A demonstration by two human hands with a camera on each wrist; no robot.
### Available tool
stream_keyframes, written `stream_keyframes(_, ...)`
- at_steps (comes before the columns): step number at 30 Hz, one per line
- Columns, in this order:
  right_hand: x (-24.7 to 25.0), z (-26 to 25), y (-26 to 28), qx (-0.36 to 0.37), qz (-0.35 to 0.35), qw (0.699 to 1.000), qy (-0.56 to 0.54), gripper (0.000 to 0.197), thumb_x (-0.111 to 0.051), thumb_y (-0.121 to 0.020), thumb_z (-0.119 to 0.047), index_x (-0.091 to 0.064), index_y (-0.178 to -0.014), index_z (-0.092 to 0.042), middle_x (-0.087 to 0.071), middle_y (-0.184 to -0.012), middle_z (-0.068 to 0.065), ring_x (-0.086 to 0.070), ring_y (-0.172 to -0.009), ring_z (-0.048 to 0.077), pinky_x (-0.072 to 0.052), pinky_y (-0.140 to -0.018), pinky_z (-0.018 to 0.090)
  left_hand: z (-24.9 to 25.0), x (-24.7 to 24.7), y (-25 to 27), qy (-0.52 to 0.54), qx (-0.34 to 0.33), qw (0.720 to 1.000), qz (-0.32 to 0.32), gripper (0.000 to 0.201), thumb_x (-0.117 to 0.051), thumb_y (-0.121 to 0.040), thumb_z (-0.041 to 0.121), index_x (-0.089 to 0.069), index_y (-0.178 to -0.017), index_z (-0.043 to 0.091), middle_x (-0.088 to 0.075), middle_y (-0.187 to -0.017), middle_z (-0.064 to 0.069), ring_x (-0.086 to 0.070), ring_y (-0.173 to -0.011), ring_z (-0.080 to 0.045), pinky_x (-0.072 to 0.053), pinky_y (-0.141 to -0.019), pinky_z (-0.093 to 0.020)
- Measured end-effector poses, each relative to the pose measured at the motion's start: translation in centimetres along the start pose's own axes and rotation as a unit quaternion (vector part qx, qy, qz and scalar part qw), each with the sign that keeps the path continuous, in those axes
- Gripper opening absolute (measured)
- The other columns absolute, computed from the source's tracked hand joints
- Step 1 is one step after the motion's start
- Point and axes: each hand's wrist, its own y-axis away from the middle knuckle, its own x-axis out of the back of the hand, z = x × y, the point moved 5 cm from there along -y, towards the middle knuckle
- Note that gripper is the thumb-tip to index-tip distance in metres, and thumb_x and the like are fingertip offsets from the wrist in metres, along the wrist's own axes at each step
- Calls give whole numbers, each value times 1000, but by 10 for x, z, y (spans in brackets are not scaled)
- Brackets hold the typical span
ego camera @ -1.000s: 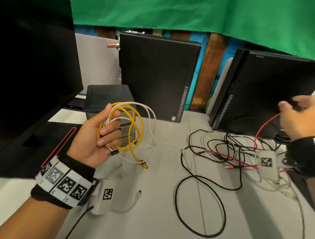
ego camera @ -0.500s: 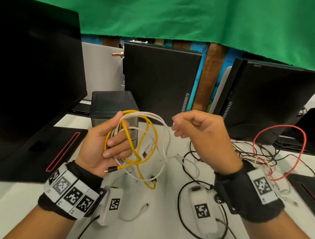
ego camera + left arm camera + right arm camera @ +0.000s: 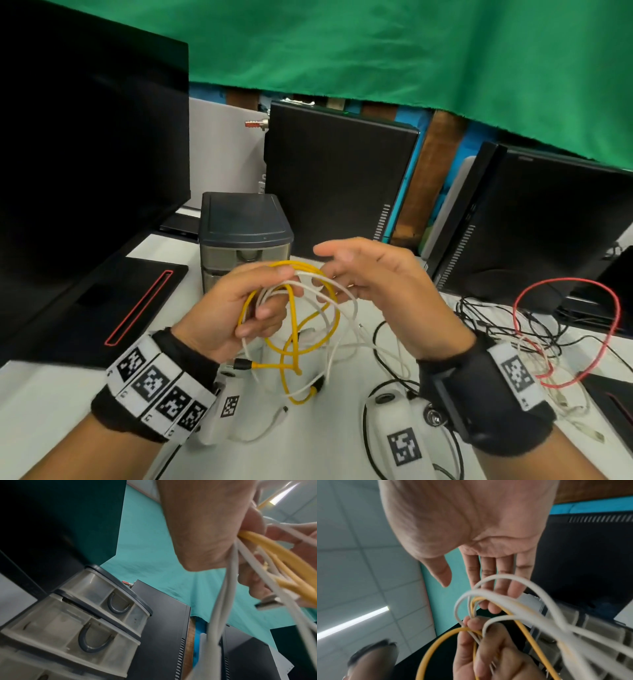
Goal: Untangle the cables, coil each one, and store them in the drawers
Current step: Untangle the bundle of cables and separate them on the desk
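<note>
Reaching in, the flat right hand [image 3: 373, 291] now touches loops [image 3: 301, 308] left hand [image 3: 239, 315] clamps.

Left hand [image 3: 214, 534] grip around yellow cable [image 3: 283, 557], white cable [image 3: 228, 582]

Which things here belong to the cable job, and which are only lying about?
For the job:
- yellow cable and white cable, held by the left hand
- right hand, open
- red cable
- black cables
- drawer unit

Lying about:
- computer towers
- green cloth
</note>
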Motion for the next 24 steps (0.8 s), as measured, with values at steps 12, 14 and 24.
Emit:
stream_keyframes(12,29,-11,-19,82,165,972,146,19,-59,-97,-10,-66,-80,-15,-64,-71,7,-61,-69,16,-51,-68,33,-6,-2,-2,-112,24,992,51,30,-74,-69,38,-67,-75,9,-42,-51,-3,-33,-34,-10,-29,-38,-17)
stream_keyframes(14,51,-10,-20,55,240,968,43,19,-54,-98,-7,-63,-82,-11,-62,-70,8,-62,-65,17,-54,-62,30,-5,3,-4,-106,9,992,69,38,-75,-71,39,-63,-80,4,-43,-51,-1,-39,-38,-10,-35,-45,-22)
stream_keyframes(24,130,0,3,23,400,916,-22,22,-49,-102,-18,-58,-82,-19,-67,-65,-4,-64,-55,10,-47,-44,21,4,24,-7,-106,5,971,213,36,-39,-103,40,-57,-93,11,-76,-106,-11,-76,-80,-25,-51,-47,-25)
